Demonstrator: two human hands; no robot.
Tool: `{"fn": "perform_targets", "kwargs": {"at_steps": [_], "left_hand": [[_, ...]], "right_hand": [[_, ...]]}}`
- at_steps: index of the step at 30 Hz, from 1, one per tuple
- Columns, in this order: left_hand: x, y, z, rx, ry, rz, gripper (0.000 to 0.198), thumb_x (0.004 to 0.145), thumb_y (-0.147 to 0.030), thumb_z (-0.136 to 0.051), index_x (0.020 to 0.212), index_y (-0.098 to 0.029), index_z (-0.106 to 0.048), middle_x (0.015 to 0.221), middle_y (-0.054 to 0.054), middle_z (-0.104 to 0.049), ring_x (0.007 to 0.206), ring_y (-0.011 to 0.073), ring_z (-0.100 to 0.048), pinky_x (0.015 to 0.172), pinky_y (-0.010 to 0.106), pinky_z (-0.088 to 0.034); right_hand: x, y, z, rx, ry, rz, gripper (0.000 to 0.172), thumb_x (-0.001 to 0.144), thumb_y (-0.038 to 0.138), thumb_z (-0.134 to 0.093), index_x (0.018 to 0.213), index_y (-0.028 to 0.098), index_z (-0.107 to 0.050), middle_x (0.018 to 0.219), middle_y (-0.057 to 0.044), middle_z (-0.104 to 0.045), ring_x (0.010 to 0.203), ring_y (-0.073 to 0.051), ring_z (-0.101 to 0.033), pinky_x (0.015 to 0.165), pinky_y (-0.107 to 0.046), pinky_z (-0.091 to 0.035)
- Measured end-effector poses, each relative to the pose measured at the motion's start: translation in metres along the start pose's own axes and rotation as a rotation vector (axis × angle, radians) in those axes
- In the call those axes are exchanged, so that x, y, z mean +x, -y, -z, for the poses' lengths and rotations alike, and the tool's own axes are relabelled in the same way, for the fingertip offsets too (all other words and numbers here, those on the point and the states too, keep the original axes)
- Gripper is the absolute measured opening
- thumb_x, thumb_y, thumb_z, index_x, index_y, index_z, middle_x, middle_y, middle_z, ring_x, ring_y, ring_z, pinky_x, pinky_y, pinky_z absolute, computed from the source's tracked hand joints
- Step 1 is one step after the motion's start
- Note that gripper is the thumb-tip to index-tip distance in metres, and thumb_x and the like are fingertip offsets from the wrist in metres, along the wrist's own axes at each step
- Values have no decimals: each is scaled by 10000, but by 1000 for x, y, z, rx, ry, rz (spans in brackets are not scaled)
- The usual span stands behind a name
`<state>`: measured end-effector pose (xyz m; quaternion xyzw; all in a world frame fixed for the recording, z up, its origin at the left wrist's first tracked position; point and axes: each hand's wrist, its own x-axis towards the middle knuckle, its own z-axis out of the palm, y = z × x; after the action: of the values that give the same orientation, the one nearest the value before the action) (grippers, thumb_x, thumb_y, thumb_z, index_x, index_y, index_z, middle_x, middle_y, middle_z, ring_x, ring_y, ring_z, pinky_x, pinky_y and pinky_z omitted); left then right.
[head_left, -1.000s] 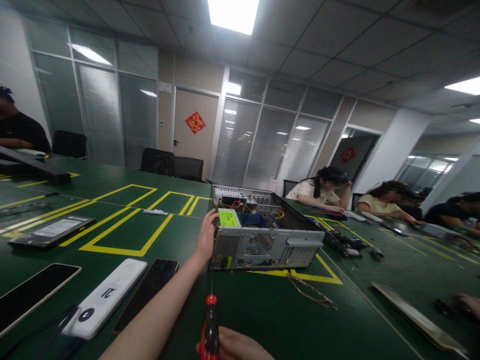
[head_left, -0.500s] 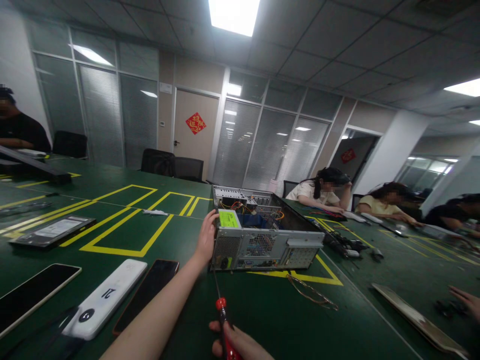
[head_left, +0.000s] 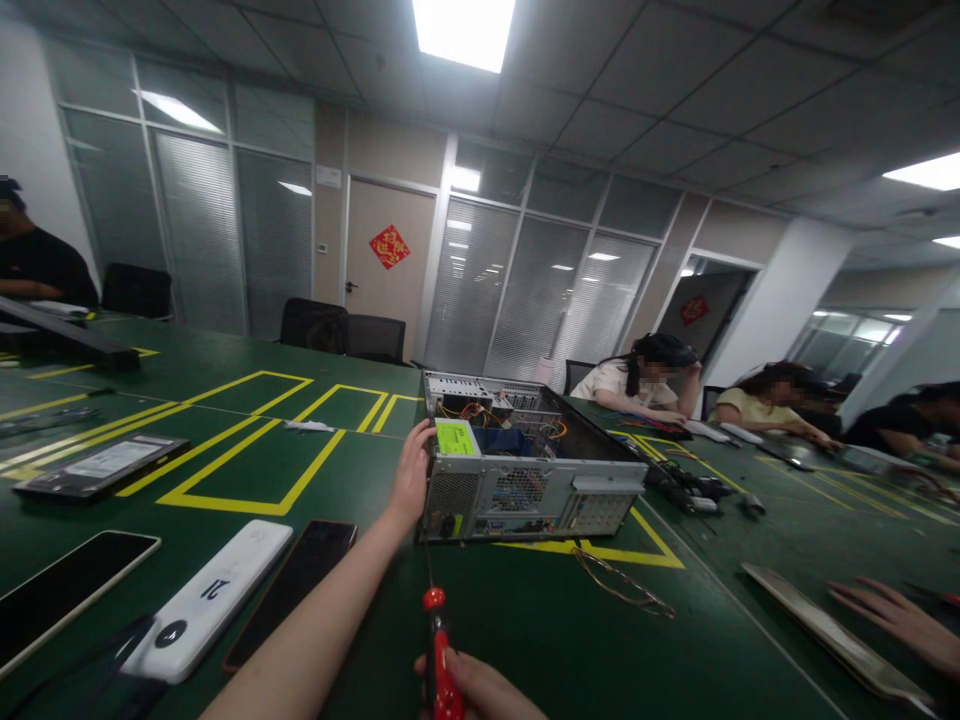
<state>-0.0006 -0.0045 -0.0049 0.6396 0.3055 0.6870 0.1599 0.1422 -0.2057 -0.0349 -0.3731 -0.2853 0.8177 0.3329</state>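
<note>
The computer case (head_left: 536,470) stood open-topped on the green table (head_left: 570,650), its back panel turned toward the wearer. Through its open top showed coloured wires (head_left: 480,410) and, in the corner of the case nearest the left hand, a metal box with a bright green label (head_left: 456,437).

The left hand (head_left: 411,480) lay along the left side of the case, fingertips up at the top edge; whether it gripped the metal or only pressed against it, I could not tell. The right hand (head_left: 480,685), in front of the case, was wrapped around the handle of a red and black screwdriver (head_left: 436,630). The shaft pointed toward the lower left corner of the case, though whether the tip touched it could not be made out.

A thin wire-like loop (head_left: 622,585) lay in front of the case, near yellow tape (head_left: 645,556) on the table. To the left of the case and nearer the wearer were a dark phone (head_left: 300,590), a white block marked 21 (head_left: 217,595) and a pale-edged phone (head_left: 71,590); farther left of it lay a hard drive (head_left: 101,467). A tangle of black cables (head_left: 686,490) was just right of the case. Well to its right, a co-worker's hand (head_left: 900,615) was spread beside a long flat object (head_left: 832,635).
</note>
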Motion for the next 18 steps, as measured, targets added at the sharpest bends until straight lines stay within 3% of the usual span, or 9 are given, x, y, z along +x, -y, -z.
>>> {"fn": "perform_targets", "kwargs": {"at_steps": [3, 5, 13, 18], "left_hand": [[0, 0, 0, 4, -4, -5, 418, 1000, -427, -258, 1246, -250, -546, 1430, 89, -475, 1348, 224, -443, 1135, 465, -360], [0, -1, 0, 6, -1, -4, 418, 1000, -427, -259, 1246, -251, -547, 1429, 88, -477, 1349, 224, -443, 1135, 465, -360], [0, 0, 0, 14, -5, -6, 424, 999, -435, -257, 1242, -244, -548, 1431, 92, -477, 1344, 220, -449, 1135, 467, -360], [0, 3, 0, 1, -6, -7, 426, 1000, -440, -257, 1245, -248, -547, 1428, 86, -481, 1345, 215, -449, 1141, 455, -354]], "right_hand": [[0, 2, 0, 1, -69, 4, 613, 489, 637, -839, 823, 185, -595, 779, 12, -651, 667, -132, -636, 705, -290, -444], [1, 3, 0, -42, -43, 7, 623, 458, 640, -845, 786, 196, -556, 757, 14, -652, 605, -124, -606, 643, -277, -412], [-3, 3, -2, -152, 113, 58, 585, 532, 518, -874, 889, 145, -598, 687, 7, -616, 611, -99, -530, 665, -269, -311], [-9, 10, -6, -140, 102, 133, 578, 596, 519, -845, 961, 206, -524, 714, 40, -577, 558, -99, -508, 602, -281, -283]]}}
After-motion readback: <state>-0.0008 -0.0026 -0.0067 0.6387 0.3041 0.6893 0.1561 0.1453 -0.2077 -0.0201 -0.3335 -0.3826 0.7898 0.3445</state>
